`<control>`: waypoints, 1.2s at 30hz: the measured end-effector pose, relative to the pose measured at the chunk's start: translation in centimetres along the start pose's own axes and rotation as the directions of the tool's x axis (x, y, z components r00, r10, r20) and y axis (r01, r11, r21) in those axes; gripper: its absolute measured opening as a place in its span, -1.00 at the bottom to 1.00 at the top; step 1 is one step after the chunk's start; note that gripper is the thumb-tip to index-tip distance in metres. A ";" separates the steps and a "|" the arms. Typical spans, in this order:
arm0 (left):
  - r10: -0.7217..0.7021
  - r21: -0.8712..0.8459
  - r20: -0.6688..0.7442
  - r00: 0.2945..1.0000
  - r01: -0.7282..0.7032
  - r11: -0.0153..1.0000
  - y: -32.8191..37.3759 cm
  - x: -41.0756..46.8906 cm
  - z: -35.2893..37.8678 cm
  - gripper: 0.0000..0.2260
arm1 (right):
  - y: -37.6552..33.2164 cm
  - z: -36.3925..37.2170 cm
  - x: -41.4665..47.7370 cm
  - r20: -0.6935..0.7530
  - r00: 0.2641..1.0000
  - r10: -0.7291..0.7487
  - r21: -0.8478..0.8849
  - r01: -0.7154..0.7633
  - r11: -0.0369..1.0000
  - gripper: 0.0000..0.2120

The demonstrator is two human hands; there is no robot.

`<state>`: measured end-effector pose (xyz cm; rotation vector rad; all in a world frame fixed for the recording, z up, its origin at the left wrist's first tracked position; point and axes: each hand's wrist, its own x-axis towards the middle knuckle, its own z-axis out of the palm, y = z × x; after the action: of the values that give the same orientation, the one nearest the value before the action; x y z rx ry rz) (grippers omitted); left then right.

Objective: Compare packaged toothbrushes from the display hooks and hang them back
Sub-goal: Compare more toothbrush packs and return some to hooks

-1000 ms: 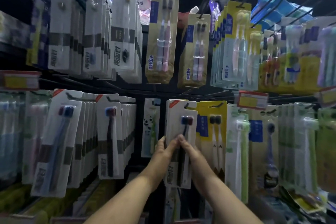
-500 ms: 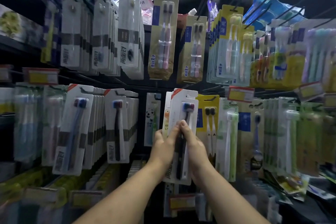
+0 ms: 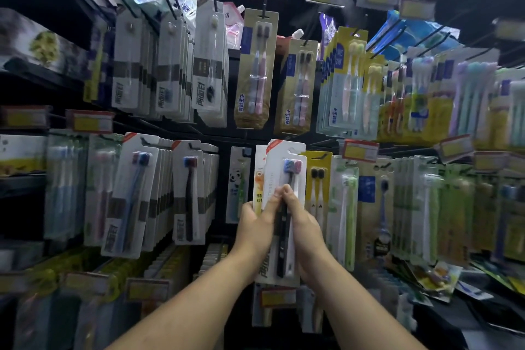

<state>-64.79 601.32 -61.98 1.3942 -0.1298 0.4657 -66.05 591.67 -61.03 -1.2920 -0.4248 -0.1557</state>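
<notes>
A white toothbrush pack (image 3: 285, 156) with a blue-and-red brush head and black handle is upright in the middle of the display, in front of the lower hooks. My left hand (image 3: 255, 221) grips its left edge with the thumb across the front. My right hand (image 3: 305, 224) grips its right edge, thumb also on the front. Both thumbs meet at the pack's middle. Behind it shows a yellow-and-white pack (image 3: 259, 179). Whether the pack's top hangs on a hook is hidden.
Rows of hanging toothbrush packs fill the wall: white packs (image 3: 187, 196) to the left, a yellow two-brush pack (image 3: 319, 179) and green ones (image 3: 345, 207) to the right, gold packs (image 3: 255, 65) above. Price tags (image 3: 360, 150) stick out on hook ends. Loose packs (image 3: 434, 275) lie at lower right.
Both hands have raised the white pack a little up the display, and the view has tilted upward. The grip is unchanged.
</notes>
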 end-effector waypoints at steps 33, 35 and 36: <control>-0.209 -0.492 -0.223 0.952 0.075 0.867 2.7 -10.3 -3.7 -0.13 | -3.3 5.0 -7.4 -0.034 0.974 -0.224 -0.546 0.170 0.820 -0.21; -0.232 -0.546 -0.242 0.942 0.065 0.835 3.2 -10.5 -4.5 -0.15 | -3.6 6.2 -7.4 -0.023 0.963 -0.268 -0.567 0.208 0.797 -0.45; -0.240 -0.559 -0.248 0.938 0.064 0.827 3.5 -10.6 -4.9 -0.16 | -3.9 6.9 -7.5 -0.012 0.958 -0.286 -0.579 0.226 0.783 -0.55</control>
<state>-76.56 603.86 -63.50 0.7476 0.1048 0.4601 -75.72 596.24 -59.02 -1.8087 -0.4874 -0.6187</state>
